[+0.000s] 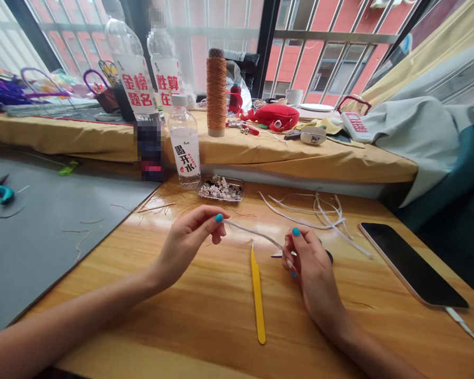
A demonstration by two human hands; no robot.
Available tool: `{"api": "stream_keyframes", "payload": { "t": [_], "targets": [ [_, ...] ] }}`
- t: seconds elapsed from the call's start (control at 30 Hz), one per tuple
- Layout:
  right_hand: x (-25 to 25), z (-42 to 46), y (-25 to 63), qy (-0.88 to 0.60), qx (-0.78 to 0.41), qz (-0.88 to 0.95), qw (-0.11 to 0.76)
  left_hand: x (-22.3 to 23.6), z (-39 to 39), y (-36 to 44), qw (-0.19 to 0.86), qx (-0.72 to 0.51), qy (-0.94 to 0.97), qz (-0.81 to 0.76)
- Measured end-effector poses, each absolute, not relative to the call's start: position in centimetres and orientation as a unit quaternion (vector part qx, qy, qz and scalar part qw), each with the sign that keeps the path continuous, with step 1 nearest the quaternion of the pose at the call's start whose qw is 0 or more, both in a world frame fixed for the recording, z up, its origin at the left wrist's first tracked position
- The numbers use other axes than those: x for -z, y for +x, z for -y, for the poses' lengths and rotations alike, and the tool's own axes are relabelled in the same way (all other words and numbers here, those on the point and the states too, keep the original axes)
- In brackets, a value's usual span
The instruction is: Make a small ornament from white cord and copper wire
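A thin white cord (255,232) stretches, slightly slack, between my two hands above the wooden table. My left hand (195,231) pinches its left end between thumb and fingers. At the other end, my right hand (306,258) is closed on the cord, its fingers curled in. A metal blade tip (276,256) and a dark rounded part show on either side of my right hand; the hand hides what lies between. Yellow tweezers (257,297) lie on the table below the cord, tip pointing away from me. More white cords (319,216) lie loosely behind my right hand.
A clear tray of small beads (221,189) stands by a water bottle (185,150). At right lies a phone (413,263) with its cable. A grey mat (43,226) with teal-handled pliers (2,193) covers the left. An orange thread spool (216,95) stands on the ledge.
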State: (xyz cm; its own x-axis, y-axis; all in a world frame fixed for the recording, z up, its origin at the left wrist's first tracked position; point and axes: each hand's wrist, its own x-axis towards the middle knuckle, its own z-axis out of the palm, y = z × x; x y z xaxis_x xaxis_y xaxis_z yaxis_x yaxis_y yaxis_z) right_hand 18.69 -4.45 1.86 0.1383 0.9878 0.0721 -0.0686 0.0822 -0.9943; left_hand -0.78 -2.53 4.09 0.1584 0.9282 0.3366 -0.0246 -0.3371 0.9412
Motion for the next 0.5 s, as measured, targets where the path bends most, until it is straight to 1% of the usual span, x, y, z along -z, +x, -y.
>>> {"api": "stream_keyframes", "payload": {
  "t": [0.1, 0.23, 0.3, 0.37, 0.5],
  "targets": [
    [-1.8, 3.8, 18.8, -0.504, -0.508, 0.417, 0.560, -4.1, 2.5, -0.9, 0.517, -0.533, 0.581, -0.334],
    [-2.3, 4.1, 18.6, -0.475, -0.552, 0.456, 0.512, -4.0, 2.4, -1.0, 0.593, -0.505, 0.559, -0.285],
    [-2.6, 4.6, 18.4, -0.441, -0.596, 0.489, 0.458, -3.8, 2.3, -1.1, 0.622, -0.478, 0.564, -0.261],
    [-2.7, 5.0, 18.3, -0.407, -0.642, 0.519, 0.392, -3.6, 2.3, -1.1, 0.628, -0.454, 0.578, -0.256],
    [-2.9, 5.4, 18.3, -0.375, -0.686, 0.566, 0.261, -3.5, 2.3, -1.1, 0.582, -0.429, 0.614, -0.315]
  ]
}}
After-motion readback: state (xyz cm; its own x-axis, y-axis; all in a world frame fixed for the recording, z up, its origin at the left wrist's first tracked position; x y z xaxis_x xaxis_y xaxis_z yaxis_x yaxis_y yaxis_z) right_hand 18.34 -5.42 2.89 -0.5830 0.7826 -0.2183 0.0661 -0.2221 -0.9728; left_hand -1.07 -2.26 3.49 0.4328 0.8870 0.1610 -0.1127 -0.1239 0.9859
